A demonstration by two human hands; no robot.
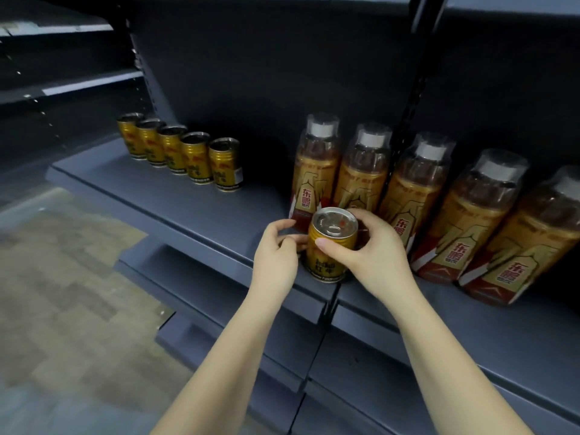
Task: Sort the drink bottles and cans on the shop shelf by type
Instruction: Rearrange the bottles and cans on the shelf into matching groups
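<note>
Both hands, right (364,255) gripping the can (329,246), left (276,249) loosely curled beside it; I risk toppling bottles (361,174) behind.

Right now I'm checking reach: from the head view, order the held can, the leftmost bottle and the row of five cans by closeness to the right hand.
1. Held can, in the right hand.
2. Leftmost bottle, just behind.
3. Row of five cans, far left.

A gold can (331,246) stands upright at the near edge of the shelf (175,196), top sealed. Five matching cans (180,153) line the far left. Five capped amber bottles (417,196) stand in a row on the right.
</note>
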